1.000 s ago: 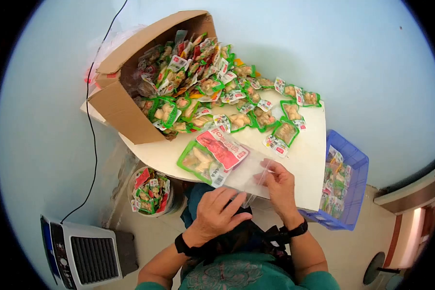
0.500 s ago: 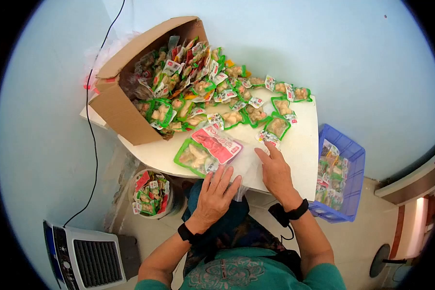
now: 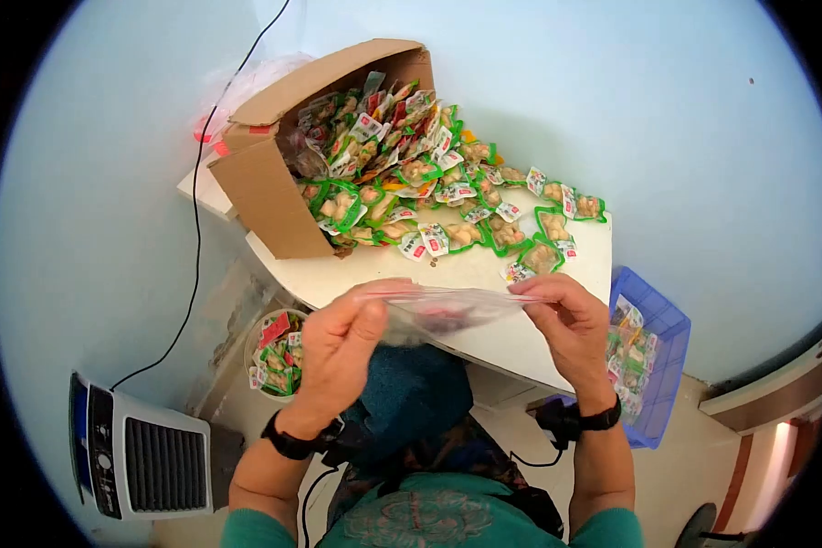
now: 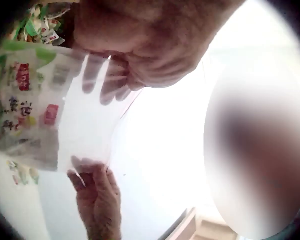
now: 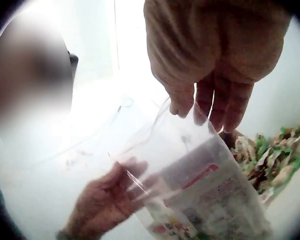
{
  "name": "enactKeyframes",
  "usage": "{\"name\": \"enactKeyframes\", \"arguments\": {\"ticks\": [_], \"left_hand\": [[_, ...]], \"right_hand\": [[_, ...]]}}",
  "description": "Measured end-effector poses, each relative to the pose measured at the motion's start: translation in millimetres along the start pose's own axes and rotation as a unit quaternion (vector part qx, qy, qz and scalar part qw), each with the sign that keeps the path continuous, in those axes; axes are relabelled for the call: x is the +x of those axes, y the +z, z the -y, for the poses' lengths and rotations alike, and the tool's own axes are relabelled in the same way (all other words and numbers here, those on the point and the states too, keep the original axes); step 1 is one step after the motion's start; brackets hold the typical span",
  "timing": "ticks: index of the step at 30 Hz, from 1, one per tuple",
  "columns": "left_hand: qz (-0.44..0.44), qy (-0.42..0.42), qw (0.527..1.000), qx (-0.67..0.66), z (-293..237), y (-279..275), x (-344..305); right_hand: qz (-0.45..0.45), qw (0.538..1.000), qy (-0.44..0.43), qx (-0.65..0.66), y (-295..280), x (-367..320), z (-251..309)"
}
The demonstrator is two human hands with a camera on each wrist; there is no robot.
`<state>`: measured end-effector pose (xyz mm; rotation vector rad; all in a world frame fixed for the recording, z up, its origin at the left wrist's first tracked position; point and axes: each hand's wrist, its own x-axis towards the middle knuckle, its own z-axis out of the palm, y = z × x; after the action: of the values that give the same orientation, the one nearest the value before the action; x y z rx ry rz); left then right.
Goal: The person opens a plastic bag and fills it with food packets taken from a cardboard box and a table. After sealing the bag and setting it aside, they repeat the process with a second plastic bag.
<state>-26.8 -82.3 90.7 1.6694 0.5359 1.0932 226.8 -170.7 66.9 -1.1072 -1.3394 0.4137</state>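
A clear zip bag (image 3: 438, 315) is stretched between both hands above the table's front edge, its top edge toward the head camera. The left hand (image 3: 342, 352) pinches one end of that edge, the right hand (image 3: 571, 329) the other. Green-edged, printed packs show through the bag (image 4: 27, 107) in the left wrist view, where the left hand (image 4: 150, 40) is close at the top and the right hand (image 4: 99, 200) lower down. In the right wrist view the bag (image 5: 210, 190) hangs below the right hand (image 5: 215, 55), with the left hand (image 5: 105, 200) across.
A tipped cardboard box (image 3: 279, 196) spills many small food packs (image 3: 461, 235) over the white table (image 3: 589, 274). A bucket of packs (image 3: 279, 356) stands below left, a blue crate (image 3: 674, 361) holding packs at right. An air cooler (image 3: 164, 461) is at lower left.
The bag has been lifted off the table toward the head camera. The left hand has moved from resting on it to pinching its top edge; the right hand now pinches the other end.
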Motion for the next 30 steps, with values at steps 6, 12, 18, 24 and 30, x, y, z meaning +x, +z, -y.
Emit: {"name": "enactKeyframes", "arguments": {"ticks": [6, 12, 18, 24, 30], "left_hand": [[0.023, -0.099, 0.983, -0.150, -3.8, -15.0, -22.5], [0.008, -0.190, 0.966, -0.172, 43.6, -24.8, -66.0], [-0.012, -0.163, 0.977, -0.137, 46.5, -31.7, -65.9], [0.044, 0.045, 0.989, 0.131, 25.8, -37.2, -47.9], [0.176, 0.161, 0.907, 0.346, -3.8, -21.1, -27.9]], "right_hand": [[0.025, 0.980, 0.155, 0.119, 4.6, -23.0, 38.0], [0.041, 0.942, 0.251, 0.219, 27.4, -67.5, 2.1], [-0.006, 0.963, 0.216, 0.158, 37.9, -74.0, 3.1], [0.000, 0.966, 0.216, 0.144, 38.4, -74.8, 6.6], [0.005, 0.971, 0.207, 0.119, 37.5, -75.6, 12.8]]}}
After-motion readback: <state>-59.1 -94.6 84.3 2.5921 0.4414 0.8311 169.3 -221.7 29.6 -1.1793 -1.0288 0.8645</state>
